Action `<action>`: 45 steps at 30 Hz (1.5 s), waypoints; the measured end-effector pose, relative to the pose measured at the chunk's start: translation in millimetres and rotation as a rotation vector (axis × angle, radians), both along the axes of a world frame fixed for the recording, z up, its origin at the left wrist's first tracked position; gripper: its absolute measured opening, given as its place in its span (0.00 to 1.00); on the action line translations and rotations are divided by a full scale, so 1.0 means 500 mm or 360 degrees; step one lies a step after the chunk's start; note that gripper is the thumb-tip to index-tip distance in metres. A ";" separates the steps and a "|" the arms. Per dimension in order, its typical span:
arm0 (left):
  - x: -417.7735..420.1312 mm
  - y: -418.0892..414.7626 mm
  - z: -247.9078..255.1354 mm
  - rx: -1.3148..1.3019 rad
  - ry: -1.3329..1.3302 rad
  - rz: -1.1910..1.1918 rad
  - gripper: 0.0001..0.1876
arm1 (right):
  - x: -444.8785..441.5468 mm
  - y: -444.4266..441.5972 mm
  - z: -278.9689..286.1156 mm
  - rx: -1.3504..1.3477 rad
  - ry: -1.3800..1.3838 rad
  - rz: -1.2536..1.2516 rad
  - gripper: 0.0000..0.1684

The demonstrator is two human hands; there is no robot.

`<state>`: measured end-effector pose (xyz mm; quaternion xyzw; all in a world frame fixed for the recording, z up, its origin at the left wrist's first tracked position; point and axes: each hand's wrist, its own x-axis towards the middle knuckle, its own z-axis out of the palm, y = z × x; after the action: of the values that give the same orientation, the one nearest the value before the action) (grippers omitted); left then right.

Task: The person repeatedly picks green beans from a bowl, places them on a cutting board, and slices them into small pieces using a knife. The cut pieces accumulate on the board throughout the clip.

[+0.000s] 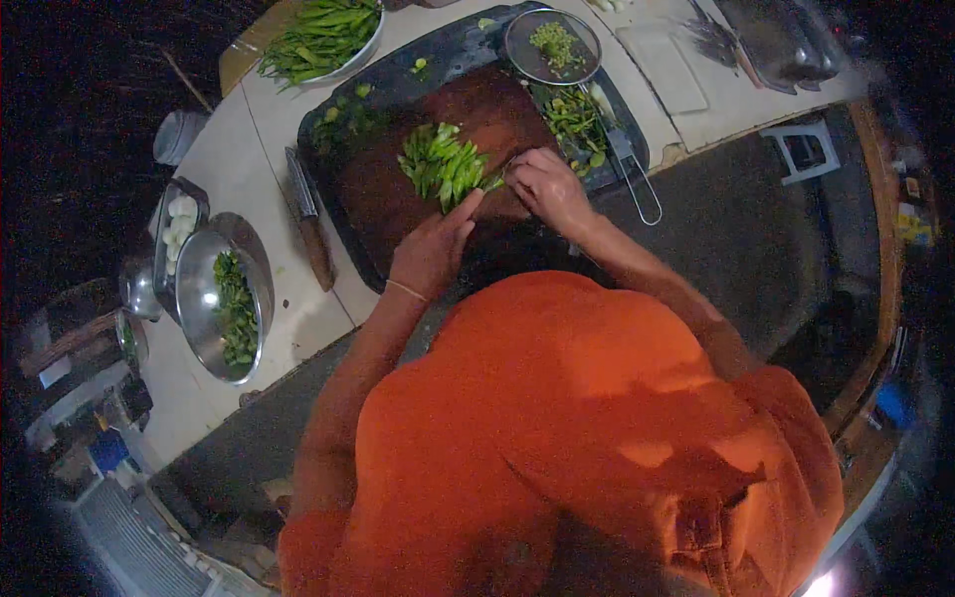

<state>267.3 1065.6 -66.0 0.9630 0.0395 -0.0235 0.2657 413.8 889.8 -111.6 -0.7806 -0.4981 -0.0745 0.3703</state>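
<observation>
A slender green vegetable piece (492, 182) spans the gap between my two hands above the wooden cutting board (477, 104). My right hand (548, 186) pinches its right end with bent fingers. At its left end, my left hand (433, 250) has the thumb and forefinger on it; the exact grip is partly hidden. Just beyond my left fingertips lies a heap of cut green vegetable pieces (444, 164) on the board. The board sits in a large dark tray (358, 250).
Left of the tray lies a knife (310, 216). Further left are a steel bowl (198, 298) of greens and a tray of white bulbs (181, 227). A heaped bowl of green pods (328, 41) stands behind. A round strainer (553, 46) and trimmings (574, 123) are at right.
</observation>
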 end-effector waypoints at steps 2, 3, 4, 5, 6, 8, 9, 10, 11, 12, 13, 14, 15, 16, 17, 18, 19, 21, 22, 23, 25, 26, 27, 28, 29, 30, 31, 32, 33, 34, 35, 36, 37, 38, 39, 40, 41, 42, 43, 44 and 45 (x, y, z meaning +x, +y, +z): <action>-0.003 -0.002 -0.025 -0.0082 -0.0065 0.0006 0.22 | -0.004 -0.001 0.002 -0.0022 0.0028 0.0005 0.04; 0.003 -0.006 -0.032 -0.0085 -0.0062 0.0007 0.22 | 0.000 -0.003 0.001 -0.0024 0.0028 0.0013 0.04; 0.006 -0.007 -0.037 -0.0088 -0.0060 0.0010 0.22 | 0.002 -0.005 0.000 -0.0027 0.0029 0.0022 0.04; 0.000 -0.001 -0.036 -0.0120 -0.0047 0.0000 0.23 | 0.001 -0.005 0.001 -0.0018 0.0019 -0.0010 0.04; -0.015 0.008 -0.032 -0.0152 -0.0029 -0.0010 0.23 | -0.005 -0.006 -0.001 -0.0009 0.0015 -0.0043 0.05; -0.018 0.017 -0.029 -0.0177 -0.0017 -0.0004 0.23 | 0.000 -0.005 0.001 0.0013 -0.0021 -0.0074 0.06; -0.021 0.016 -0.030 -0.0175 -0.0017 0.0013 0.23 | 0.001 -0.007 0.002 0.0019 -0.0048 -0.0071 0.06; -0.024 0.016 -0.030 -0.0173 -0.0016 0.0030 0.23 | 0.000 -0.007 0.003 0.0026 -0.0074 -0.0069 0.06; -0.025 0.018 -0.030 -0.0161 -0.0014 0.0038 0.23 | -0.004 -0.004 -0.001 0.0026 -0.0074 -0.0077 0.06; -0.019 0.019 -0.027 -0.0149 -0.0017 0.0047 0.23 | -0.005 -0.002 -0.003 0.0025 -0.0079 -0.0085 0.06; -0.013 0.018 -0.022 -0.0138 -0.0020 0.0054 0.23 | -0.003 -0.001 -0.003 0.0024 -0.0083 -0.0094 0.06; -0.009 0.014 -0.016 -0.0093 0.0031 0.0040 0.23 | 0.001 -0.003 -0.002 0.0015 -0.0083 -0.0073 0.07; -0.006 0.005 -0.002 -0.0046 0.0088 0.0025 0.23 | 0.002 -0.005 0.001 0.0007 -0.0076 -0.0053 0.07; -0.002 0.000 0.009 0.0001 0.0146 0.0009 0.23 | 0.003 -0.006 0.002 -0.0001 -0.0069 -0.0035 0.07; 0.001 0.002 0.014 -0.0012 0.0147 -0.0008 0.22 | 0.005 -0.005 0.000 0.0016 -0.0065 -0.0037 0.07; 0.001 0.003 0.018 -0.0028 0.0151 -0.0027 0.22 | 0.003 -0.005 -0.001 0.0030 -0.0059 -0.0041 0.07; 0.002 0.003 0.022 -0.0044 0.0155 -0.0047 0.22 | 0.001 -0.006 -0.003 0.0044 -0.0053 -0.0045 0.07; 0.013 0.000 0.031 -0.0084 0.0210 -0.0037 0.23 | 0.004 -0.004 -0.008 0.0039 -0.0054 -0.0052 0.06; 0.016 -0.002 0.033 -0.0102 0.0235 -0.0029 0.23 | 0.004 -0.003 -0.009 0.0039 -0.0057 -0.0053 0.06; 0.014 -0.011 0.023 -0.0168 0.0256 -0.0033 0.23 | -0.004 -0.008 -0.010 0.0006 -0.0045 -0.0079 0.06; 0.026 -0.013 -0.017 -0.0269 0.0245 -0.0006 0.23 | -0.011 0.000 0.003 -0.0024 -0.0072 -0.0096 0.06; 0.020 -0.007 -0.060 -0.0290 0.0073 -0.0038 0.22 | -0.007 -0.004 0.003 -0.0089 -0.0064 -0.0079 0.06; 0.010 0.000 -0.084 -0.0294 -0.0109 -0.0062 0.22 | -0.002 -0.008 -0.005 -0.0140 -0.0067 -0.0052 0.07; 0.024 -0.006 -0.038 -0.0250 0.0112 -0.0028 0.23 | 0.000 -0.010 -0.017 -0.0079 -0.0054 -0.0094 0.07; 0.030 -0.014 0.009 -0.0210 0.0331 0.0017 0.23 | 0.002 -0.011 -0.022 -0.0018 -0.0041 -0.0131 0.07; 0.011 -0.004 -0.007 -0.0212 0.0248 0.0055 0.23 | 0.002 -0.006 -0.015 -0.0039 -0.0020 -0.0103 0.07; 0.000 0.004 -0.035 -0.0224 0.0174 0.0069 0.24 | 0.003 -0.001 -0.010 -0.0075 0.0007 -0.0096 0.07; -0.012 0.003 -0.035 -0.0239 0.0088 0.0096 0.24 | 0.002 0.013 0.011 0.0021 0.0011 -0.0118 0.07; -0.019 0.001 -0.033 -0.0256 -0.0004 0.0117 0.25 | -0.002 0.028 0.053 0.0113 0.0012 -0.0141 0.07; -0.019 -0.001 -0.029 -0.0268 -0.0089 0.0117 0.25 | 0.001 0.046 0.087 0.0210 0.0020 -0.0180 0.08; -0.014 0.000 -0.026 -0.0325 -0.0091 0.0084 0.25 | 0.022 0.077 0.114 0.0272 -0.0043 -0.0130 0.09; -0.015 0.000 -0.026 -0.0390 -0.0084 0.0058 0.25 | 0.048 0.120 0.138 0.0323 -0.0096 -0.0073 0.10; -0.024 -0.002 -0.031 -0.0455 -0.0071 0.0041 0.25 | 0.069 0.170 0.157 0.0375 -0.0139 -0.0008 0.10; -0.034 0.001 -0.046 -0.0500 -0.0151 0.0051 0.24 | 0.084 0.234 0.179 0.0389 -0.0145 0.0102 0.10; -0.038 0.002 -0.060 -0.0540 -0.0228 0.0042 0.23 | 0.098 0.300 0.205 0.0407 -0.0152 0.0194 0.11; -0.024 -0.003 -0.047 -0.0556 -0.0263 0.0035 0.23 | 0.124 0.353 0.219 0.0348 -0.0103 0.0141 0.11; -0.014 -0.006 -0.035 -0.0565 -0.0296 0.0035 0.22 | 0.145 0.408 0.225 0.0297 -0.0047 0.0095 0.13; -0.017 -0.007 -0.029 -0.0591 -0.0325 0.0054 0.22 | 0.150 0.463 0.243 0.0189 0.0069 0.0039 0.15; -0.016 -0.010 -0.025 -0.0627 -0.0356 0.0059 0.22 | 0.162 0.499 0.257 0.0074 0.0179 -0.0030 0.17; -0.016 -0.008 -0.018 -0.0657 -0.0384 0.0081 0.22 | 0.174 0.532 0.257 -0.0057 0.0149 -0.0040 0.17; -0.003 -0.013 -0.002 -0.0565 -0.0137 0.0123 0.22 | 0.197 0.555 0.248 -0.0190 0.0116 -0.0076 0.18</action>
<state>265.9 1059.2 -66.9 0.8988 0.0602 0.0213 0.4337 512.5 1167.5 12.3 -0.8150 -0.4692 -0.0250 0.3390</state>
